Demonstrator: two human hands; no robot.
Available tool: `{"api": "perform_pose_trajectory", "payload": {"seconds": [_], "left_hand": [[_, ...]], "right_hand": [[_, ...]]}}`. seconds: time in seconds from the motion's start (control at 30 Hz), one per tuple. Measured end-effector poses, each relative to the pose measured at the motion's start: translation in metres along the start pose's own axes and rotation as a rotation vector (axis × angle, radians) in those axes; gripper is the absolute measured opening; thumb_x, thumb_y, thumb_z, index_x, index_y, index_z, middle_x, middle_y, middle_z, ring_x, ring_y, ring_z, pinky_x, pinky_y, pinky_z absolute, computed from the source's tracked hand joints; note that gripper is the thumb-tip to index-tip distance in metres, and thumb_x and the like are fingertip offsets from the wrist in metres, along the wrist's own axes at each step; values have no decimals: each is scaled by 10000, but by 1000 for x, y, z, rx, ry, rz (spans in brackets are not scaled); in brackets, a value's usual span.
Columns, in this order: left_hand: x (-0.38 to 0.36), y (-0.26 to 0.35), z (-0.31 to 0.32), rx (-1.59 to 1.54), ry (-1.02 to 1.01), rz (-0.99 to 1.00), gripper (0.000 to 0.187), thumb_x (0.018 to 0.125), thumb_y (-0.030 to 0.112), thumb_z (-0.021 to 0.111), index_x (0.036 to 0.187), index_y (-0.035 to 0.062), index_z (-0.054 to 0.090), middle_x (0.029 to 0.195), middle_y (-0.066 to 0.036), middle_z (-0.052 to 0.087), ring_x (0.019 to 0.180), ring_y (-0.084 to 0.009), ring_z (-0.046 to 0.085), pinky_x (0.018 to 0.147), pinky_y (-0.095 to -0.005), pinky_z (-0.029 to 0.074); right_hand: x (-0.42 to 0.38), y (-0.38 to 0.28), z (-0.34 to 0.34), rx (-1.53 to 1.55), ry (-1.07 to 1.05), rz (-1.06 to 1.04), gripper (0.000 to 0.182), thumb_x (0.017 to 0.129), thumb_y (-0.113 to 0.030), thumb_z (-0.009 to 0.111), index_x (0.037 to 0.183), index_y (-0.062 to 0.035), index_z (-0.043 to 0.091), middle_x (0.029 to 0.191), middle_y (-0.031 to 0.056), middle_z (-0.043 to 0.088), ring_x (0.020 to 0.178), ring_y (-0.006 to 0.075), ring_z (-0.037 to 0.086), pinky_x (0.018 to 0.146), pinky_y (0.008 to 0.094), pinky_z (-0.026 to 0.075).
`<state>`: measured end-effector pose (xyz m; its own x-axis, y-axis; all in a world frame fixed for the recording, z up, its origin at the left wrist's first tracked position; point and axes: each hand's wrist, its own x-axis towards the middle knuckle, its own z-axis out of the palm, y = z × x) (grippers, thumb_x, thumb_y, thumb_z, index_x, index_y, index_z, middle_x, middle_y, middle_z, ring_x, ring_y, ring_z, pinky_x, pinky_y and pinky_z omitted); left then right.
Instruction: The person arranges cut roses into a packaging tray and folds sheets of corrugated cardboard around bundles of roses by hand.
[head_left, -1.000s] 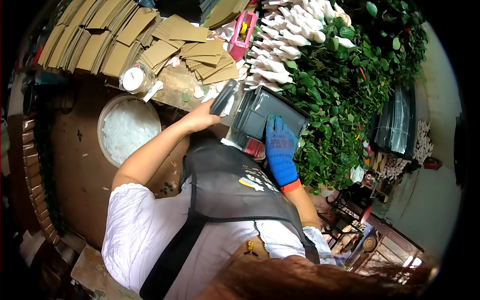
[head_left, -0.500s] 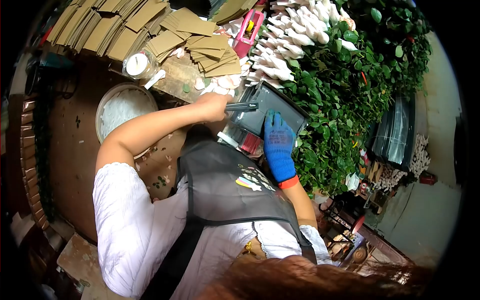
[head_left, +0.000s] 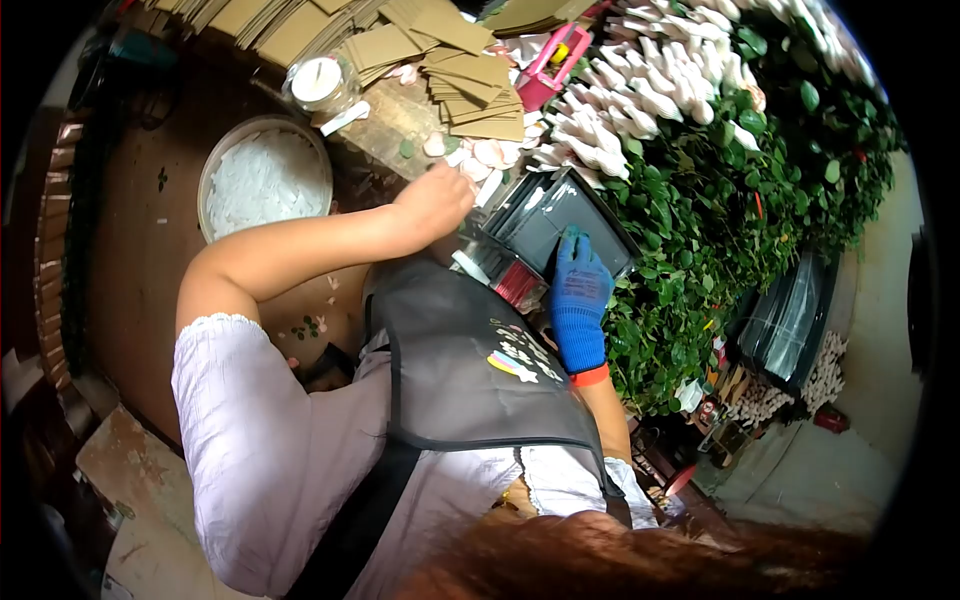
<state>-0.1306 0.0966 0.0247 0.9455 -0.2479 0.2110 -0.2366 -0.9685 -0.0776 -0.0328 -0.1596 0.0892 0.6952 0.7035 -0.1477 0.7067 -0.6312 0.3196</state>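
Note:
My bare left hand [head_left: 435,200] is curled into a fist at the left corner of a stack of dark plastic trays [head_left: 545,215] and seems to grip the top tray's edge. My right hand [head_left: 578,290], in a blue glove with an orange cuff, lies on the near side of the top tray and holds it down. The stack rests in front of my black apron, beside a red-edged block [head_left: 515,285]. What the left fingers enclose is hidden.
A round basin of white pieces [head_left: 262,180] stands at the left. Fanned brown cardboard sheets [head_left: 470,70], a white-lidded jar [head_left: 318,80] and a pink holder [head_left: 548,62] lie beyond. White-wrapped stems [head_left: 650,95] and green foliage [head_left: 720,200] fill the right. More dark trays [head_left: 790,310] stand far right.
My left hand swung a thin dark tray from the left onto the stack and now sits curled at its corner. The gloved right hand stayed on the tray. The view shifted.

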Motion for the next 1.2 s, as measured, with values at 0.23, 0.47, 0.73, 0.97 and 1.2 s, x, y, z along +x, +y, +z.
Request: {"api": "perform_pose_trajectory", "payload": {"seconds": [0.23, 0.47, 0.73, 0.97, 1.2], "left_hand": [[19, -2, -16, 0, 72, 256, 155, 812, 182, 562, 879, 48, 603, 883, -78, 609, 891, -231, 588, 926, -400, 429], [50, -38, 14, -290, -57, 408, 99, 790, 184, 574, 793, 96, 530, 653, -88, 607, 617, -259, 643, 560, -405, 511], [89, -75, 62, -264, 256, 254, 143, 791, 159, 577, 901, 78, 536, 844, -67, 538, 882, -260, 567, 847, -388, 463], [141, -74, 89, -264, 261, 288, 216, 743, 207, 670, 871, 80, 551, 824, -92, 616, 823, -282, 627, 750, -381, 501], [129, -76, 104, -408, 30, 205, 588, 631, 261, 809, 1160, 122, 594, 862, -81, 636, 846, -310, 643, 741, -428, 486]], "right_hand": [[2, -1, -4, 12, -69, 10, 609, 850, -71, 605, 1437, -47, 445, 1372, 152, 558, 1082, 293, 638, 878, 378, 535], [1, -3, -1, 38, -26, 41, 616, 840, -63, 611, 1436, -52, 455, 1380, 140, 555, 1105, 283, 635, 898, 372, 533], [-1, -7, 3, 83, -14, 105, 642, 840, -58, 610, 1460, -86, 444, 1412, 118, 540, 1159, 272, 607, 924, 359, 519], [0, -11, -7, 66, 8, 120, 507, 891, -90, 539, 1396, -73, 498, 1353, 113, 555, 1174, 261, 596, 923, 351, 516], [-2, -6, -12, 317, 46, 152, 543, 852, -81, 598, 1389, -87, 521, 1358, 152, 560, 1146, 317, 609, 947, 404, 509]]}}
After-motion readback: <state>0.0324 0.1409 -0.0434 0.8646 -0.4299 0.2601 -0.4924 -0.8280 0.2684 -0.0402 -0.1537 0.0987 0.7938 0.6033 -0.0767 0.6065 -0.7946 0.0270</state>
